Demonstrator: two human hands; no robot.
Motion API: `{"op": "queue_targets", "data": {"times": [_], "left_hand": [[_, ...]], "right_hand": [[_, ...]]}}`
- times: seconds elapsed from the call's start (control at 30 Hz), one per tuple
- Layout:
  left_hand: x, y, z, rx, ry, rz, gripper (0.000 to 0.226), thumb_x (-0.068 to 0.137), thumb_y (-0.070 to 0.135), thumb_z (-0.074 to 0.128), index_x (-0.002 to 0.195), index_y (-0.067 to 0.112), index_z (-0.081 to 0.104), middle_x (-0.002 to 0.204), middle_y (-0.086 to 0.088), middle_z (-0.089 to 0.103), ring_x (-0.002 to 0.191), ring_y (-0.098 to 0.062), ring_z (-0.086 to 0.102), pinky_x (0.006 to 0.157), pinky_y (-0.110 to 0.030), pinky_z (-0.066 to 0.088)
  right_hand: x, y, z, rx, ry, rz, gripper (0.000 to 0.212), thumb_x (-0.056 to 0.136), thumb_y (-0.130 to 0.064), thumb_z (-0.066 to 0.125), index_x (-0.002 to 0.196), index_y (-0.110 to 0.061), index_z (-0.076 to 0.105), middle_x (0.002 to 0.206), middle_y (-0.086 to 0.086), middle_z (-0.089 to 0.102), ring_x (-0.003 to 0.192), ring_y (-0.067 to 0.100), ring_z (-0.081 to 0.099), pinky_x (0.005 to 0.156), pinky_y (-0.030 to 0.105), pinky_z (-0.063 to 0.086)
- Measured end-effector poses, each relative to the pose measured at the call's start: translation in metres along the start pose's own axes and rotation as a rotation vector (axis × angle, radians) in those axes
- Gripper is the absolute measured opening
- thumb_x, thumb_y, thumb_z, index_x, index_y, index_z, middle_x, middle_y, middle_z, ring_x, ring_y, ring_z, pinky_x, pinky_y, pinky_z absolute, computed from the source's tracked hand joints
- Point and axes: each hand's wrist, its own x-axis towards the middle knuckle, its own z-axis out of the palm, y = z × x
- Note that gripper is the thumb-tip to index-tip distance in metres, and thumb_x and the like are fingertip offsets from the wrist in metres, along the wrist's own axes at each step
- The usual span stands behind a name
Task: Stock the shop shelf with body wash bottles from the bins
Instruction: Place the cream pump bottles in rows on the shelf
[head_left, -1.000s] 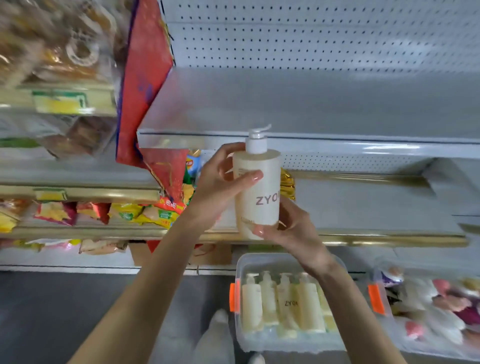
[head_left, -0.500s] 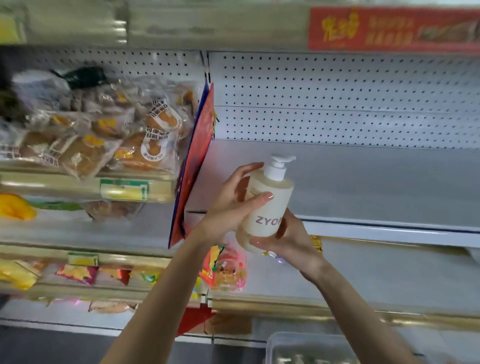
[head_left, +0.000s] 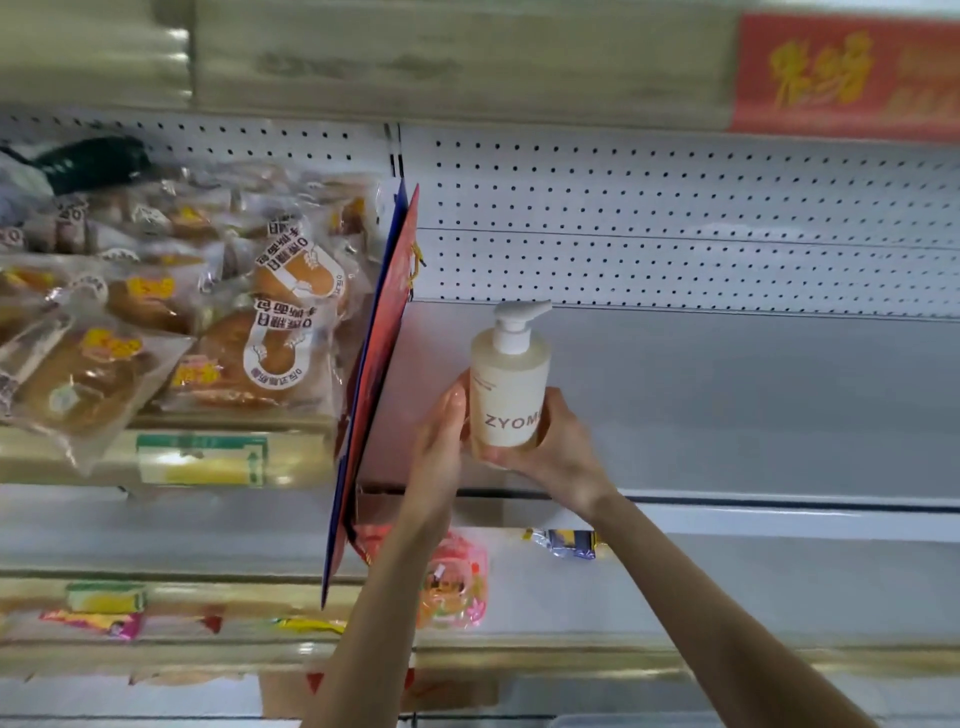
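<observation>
A cream body wash bottle (head_left: 509, 387) with a white pump top and "ZYOM" lettering stands upright over the left end of the bare grey shelf (head_left: 727, 405). My right hand (head_left: 553, 447) grips its base from below and the right side. My left hand (head_left: 441, 436) rests against the bottle's left side, its fingers behind the bottle and hidden. Whether the bottle's base touches the shelf I cannot tell. The bins are out of view.
A red and blue divider panel (head_left: 376, 395) stands tilted just left of the bottle. Beyond it lie several bagged breads (head_left: 208, 322). White pegboard (head_left: 675, 223) backs the shelf. Snack packets (head_left: 457, 577) sit on the lower shelf, under my arms.
The view has tilted up, so the bins have left the frame. Both hands have carried the bottle up and forward over the grey shelf. My left thumb has come off the bottle's front.
</observation>
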Motion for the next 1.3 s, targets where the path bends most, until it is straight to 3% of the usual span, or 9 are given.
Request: {"op": "queue_targets", "data": {"times": [0.13,0.27,0.43,0.63,0.73,0.83,1.0,1.17,1.3], "left_hand": [[0.025,-0.001,-0.004,-0.018,0.05,-0.013,0.032,0.104,0.031,0.032,0.123,0.036,0.057,0.131,0.009,0.06,0.122,-0.005,0.054,0.107,-0.038,0.041],[0.04,-0.006,-0.018,0.05,0.041,-0.007,0.037,0.104,0.031,0.029,0.132,0.029,0.052,0.13,0.009,0.058,0.119,0.0,0.054,0.092,-0.015,0.044],[0.051,-0.01,-0.022,0.066,0.038,-0.012,0.035,0.104,0.026,0.033,0.127,0.021,0.059,0.119,0.005,0.066,0.107,-0.002,0.063,0.076,-0.011,0.048],[0.075,-0.012,-0.022,0.094,0.061,-0.012,0.034,0.103,0.038,0.032,0.094,0.046,0.064,0.097,0.022,0.069,0.098,0.002,0.063,0.084,-0.024,0.047],[0.087,-0.017,-0.019,0.06,0.062,-0.018,0.037,0.091,0.056,0.035,0.097,0.039,0.067,0.104,0.011,0.071,0.105,-0.008,0.064,0.092,-0.033,0.049],[0.105,-0.016,-0.016,0.05,0.11,-0.02,0.055,0.084,0.066,0.035,0.108,0.027,0.065,0.113,-0.001,0.069,0.104,-0.013,0.065,0.089,-0.035,0.051],[0.14,-0.012,-0.018,0.045,0.107,0.087,0.034,0.106,0.028,0.025,0.118,0.017,0.054,0.11,0.006,0.059,0.084,0.01,0.059,0.071,-0.004,0.043],[0.165,-0.031,-0.032,0.078,0.04,0.032,0.042,0.094,0.051,0.027,0.117,0.03,0.055,0.121,0.004,0.062,0.11,-0.007,0.061,0.093,-0.027,0.049],[0.168,-0.04,-0.044,0.049,0.035,0.025,0.048,0.095,0.056,0.033,0.115,0.023,0.061,0.12,-0.001,0.065,0.11,-0.01,0.062,0.091,-0.026,0.05]], "right_hand": [[0.032,-0.003,0.014,-0.055,0.011,-0.008,0.072,0.064,-0.026,0.087,0.122,-0.016,0.045,0.098,-0.013,0.056,0.089,0.005,0.054,0.063,0.013,0.039],[0.049,-0.001,0.015,-0.011,-0.039,0.005,0.072,0.067,-0.025,0.085,0.128,-0.014,0.047,0.107,-0.01,0.057,0.098,0.007,0.055,0.076,0.014,0.043],[0.059,0.014,0.004,0.244,-0.112,0.016,0.055,0.069,-0.009,0.083,0.119,-0.013,0.06,0.11,0.001,0.07,0.102,0.016,0.067,0.091,0.044,0.054],[0.073,0.014,-0.007,0.261,-0.26,-0.02,0.048,0.079,0.002,0.071,0.121,-0.017,0.06,0.114,-0.006,0.069,0.105,0.006,0.065,0.088,0.024,0.052],[0.082,0.012,-0.001,0.218,-0.225,-0.057,0.048,0.079,0.003,0.07,0.12,-0.018,0.059,0.114,-0.005,0.067,0.099,-0.003,0.064,0.085,0.015,0.048],[0.097,0.013,0.013,0.181,-0.152,-0.099,0.044,0.08,-0.002,0.071,0.116,-0.025,0.06,0.11,-0.007,0.068,0.099,-0.003,0.063,0.089,0.017,0.047],[0.133,0.015,0.026,0.119,-0.095,-0.109,0.045,0.081,-0.017,0.073,0.124,-0.023,0.058,0.114,-0.006,0.068,0.11,0.008,0.062,0.099,0.035,0.048],[0.163,0.013,0.04,0.089,-0.005,-0.06,0.051,0.082,-0.024,0.073,0.129,-0.022,0.055,0.121,-0.003,0.066,0.113,0.012,0.059,0.1,0.039,0.047],[0.176,0.011,0.048,0.037,0.054,-0.012,0.055,0.081,-0.034,0.072,0.132,-0.029,0.052,0.124,-0.006,0.063,0.111,0.011,0.058,0.097,0.032,0.045]]}}
